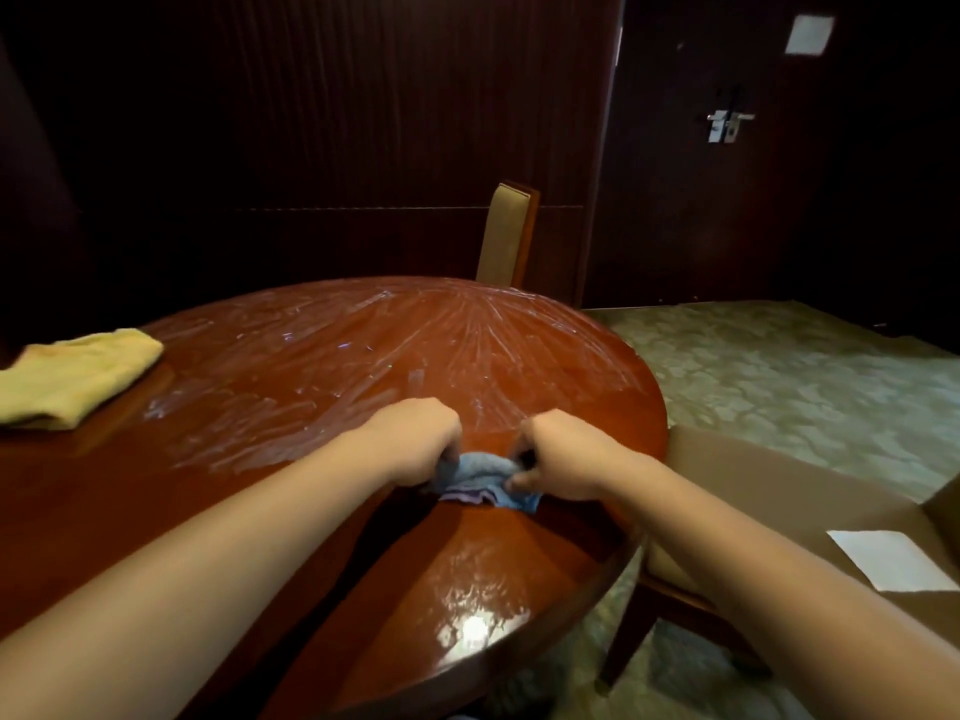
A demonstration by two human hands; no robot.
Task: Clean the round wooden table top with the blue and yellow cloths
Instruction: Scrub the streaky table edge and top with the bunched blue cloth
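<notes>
Yellow cloth (78,376) at far left of bench (291,366); chair (506,236) behind, cardboard box (779,485) to the right. Left hand (415,441) and right hand (563,454) curled, gripping opposite ends of bunched blue cloth (483,483) on bench.

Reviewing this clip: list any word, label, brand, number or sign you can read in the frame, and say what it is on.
No readable text in this frame.
White plate on door: blank or too blurred to tell.
White sheet on cardboard: no print visible.
Door lock: no markings legible.
Blue cloth and yellow cloth: no labels visible.
</notes>
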